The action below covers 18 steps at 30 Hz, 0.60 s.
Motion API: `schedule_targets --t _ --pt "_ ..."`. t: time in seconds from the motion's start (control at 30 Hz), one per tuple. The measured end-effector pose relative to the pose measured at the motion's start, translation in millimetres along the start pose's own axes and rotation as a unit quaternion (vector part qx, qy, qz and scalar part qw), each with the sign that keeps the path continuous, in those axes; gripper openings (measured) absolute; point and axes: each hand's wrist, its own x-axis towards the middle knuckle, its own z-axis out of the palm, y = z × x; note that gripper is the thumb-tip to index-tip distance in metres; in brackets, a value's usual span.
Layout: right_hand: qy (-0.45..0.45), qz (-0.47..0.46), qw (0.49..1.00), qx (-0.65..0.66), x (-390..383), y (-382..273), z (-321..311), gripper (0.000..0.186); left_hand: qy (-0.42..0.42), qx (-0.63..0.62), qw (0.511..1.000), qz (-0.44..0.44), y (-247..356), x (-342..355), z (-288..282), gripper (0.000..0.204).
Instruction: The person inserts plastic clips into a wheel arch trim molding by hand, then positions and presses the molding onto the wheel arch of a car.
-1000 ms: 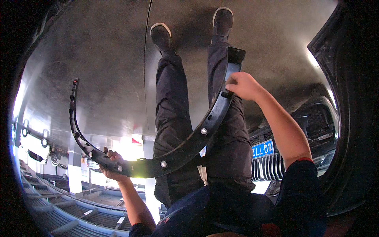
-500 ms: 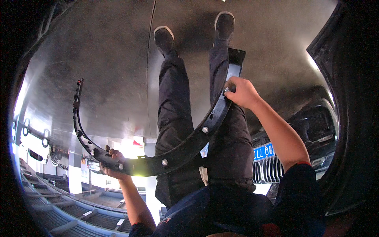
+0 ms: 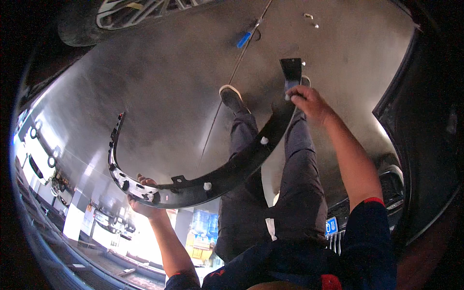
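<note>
A long curved black wheel arch trim spans the space before my legs, its inner side facing me. White clips stand out along it. My left hand grips the trim at its lower left bend, fingers curled over the edge, palm partly hidden behind. My right hand is at the broad upper right end, its curled fingertips pinching at a white clip there. The thin left end of the trim points up, free of both hands.
A car wheel is at the top left. On the floor lie a blue-handled tool and small pale pieces. Dark car bodywork borders the right side. Another car's grille shows at the lower right.
The view has shifted, bringing the wheel and blue-handled tool into sight. The trim and both hands sit farther right in the picture. My right hand is still by a clip at the broad end.
</note>
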Motion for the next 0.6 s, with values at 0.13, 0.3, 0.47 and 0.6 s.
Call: schedule_targets --t 0.13,0.3,0.47,0.6 --pt "-0.100 0.010 0.993 0.054 9.8 5.8 -41.5 0.063 -0.093 -0.060 0.994 0.011 -13.2 -5.0 3.4 0.053" --pt "-0.036 -0.162 0.982 -0.092 -22.9 25.1 -41.8 0.071 -0.105 0.065 0.986 0.112 -25.0 -10.8 2.3 0.052" --pt "0.077 -0.203 0.950 -0.226 -49.4 68.6 -14.7 0.081 -0.085 0.008 0.995 0.056 -41.2 -41.7 30.4 0.048" --pt "0.125 0.067 0.983 0.117 -39.9 114.3 -1.6 0.083 -0.103 0.021 0.991 0.085 -58.0 -51.1 40.4 0.058"
